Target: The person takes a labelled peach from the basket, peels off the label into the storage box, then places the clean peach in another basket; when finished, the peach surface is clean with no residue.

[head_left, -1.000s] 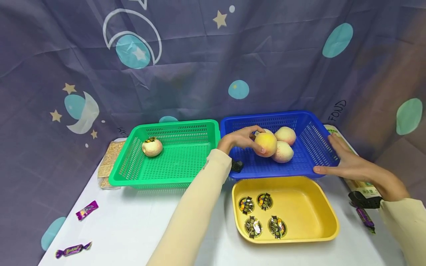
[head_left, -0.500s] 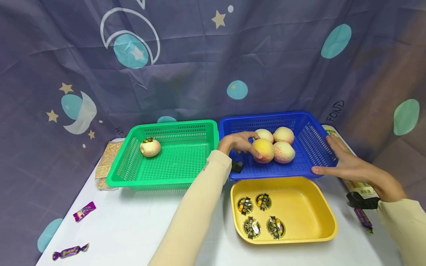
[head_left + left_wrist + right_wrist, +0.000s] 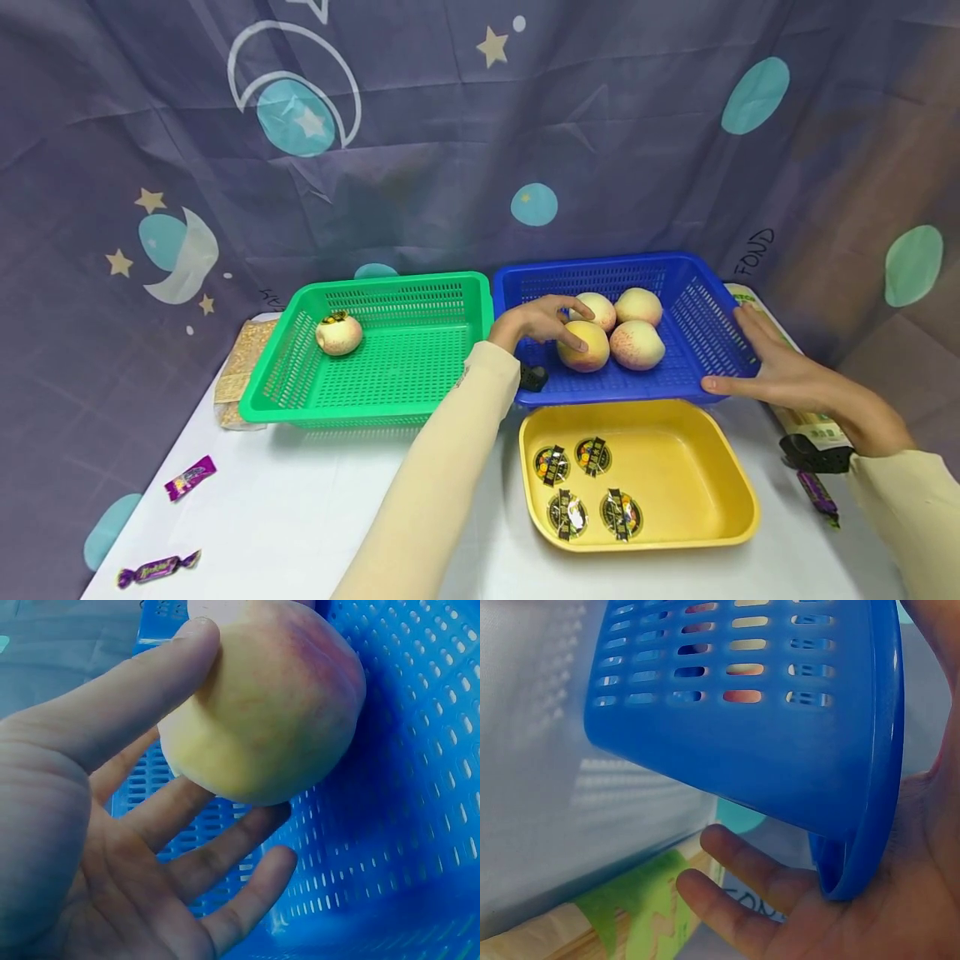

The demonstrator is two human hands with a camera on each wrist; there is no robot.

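Observation:
My left hand (image 3: 534, 322) reaches into the blue basket (image 3: 722, 350) and holds a yellow-and-red peach (image 3: 587, 353) between thumb and fingers. In the left wrist view, the thumb lies on the near side of the peach, with fingertips behind and below it. Three paler peaches, the front one (image 3: 637, 345) among them, sit close beside it in the basket. My right hand (image 3: 787, 379) spreads around the basket's right front corner. Its palm lies against the rim (image 3: 889, 750), and the fingers (image 3: 731, 919) extend straight along the outside.
Left of the blue basket stands a green basket (image 3: 371, 410) containing a pale fruit (image 3: 339, 334). A yellow tray (image 3: 697, 475) with several round stickers sits in front. Wrapped candies (image 3: 159, 569) lie on the white table (image 3: 300, 500). A dark curtain (image 3: 420, 192) hangs behind.
My left hand has lowered the yellow-and-red peach and shifted it left and toward the front, away from the other peaches. The right hand has stayed at the basket corner.

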